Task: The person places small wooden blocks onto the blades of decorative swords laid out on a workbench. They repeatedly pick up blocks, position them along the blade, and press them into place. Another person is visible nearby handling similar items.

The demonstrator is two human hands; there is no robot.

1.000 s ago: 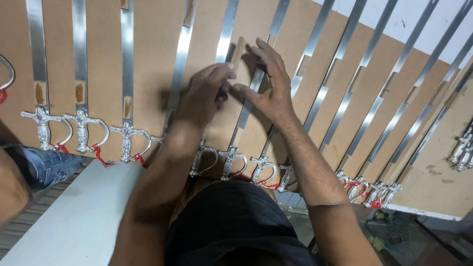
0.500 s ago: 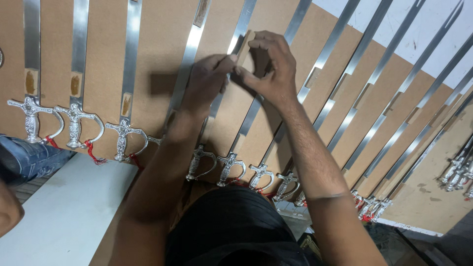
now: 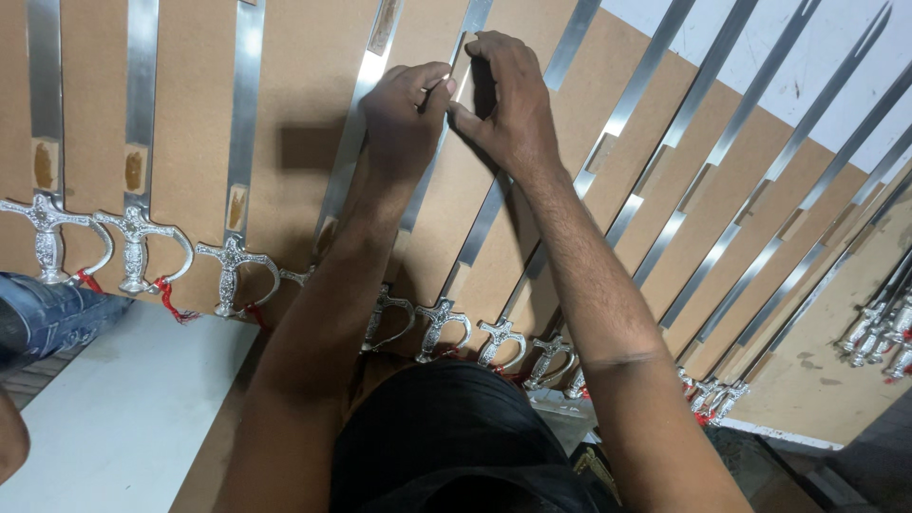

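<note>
At top centre, the left hand (image 3: 404, 114) and right hand (image 3: 503, 100) both pinch a brown tape strip (image 3: 463, 68) against a sword blade (image 3: 439, 152) on the board (image 3: 304, 114).

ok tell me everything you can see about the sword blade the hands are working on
The blade is a long, flat strip of shiny silver metal lying slanted on the brown board, in a row of similar swords. Its lower end meets an ornate silver hilt with a curved guard, partly hidden by the forearm. The left hand and right hand pinch a small pale tape-like strip on it.
</note>
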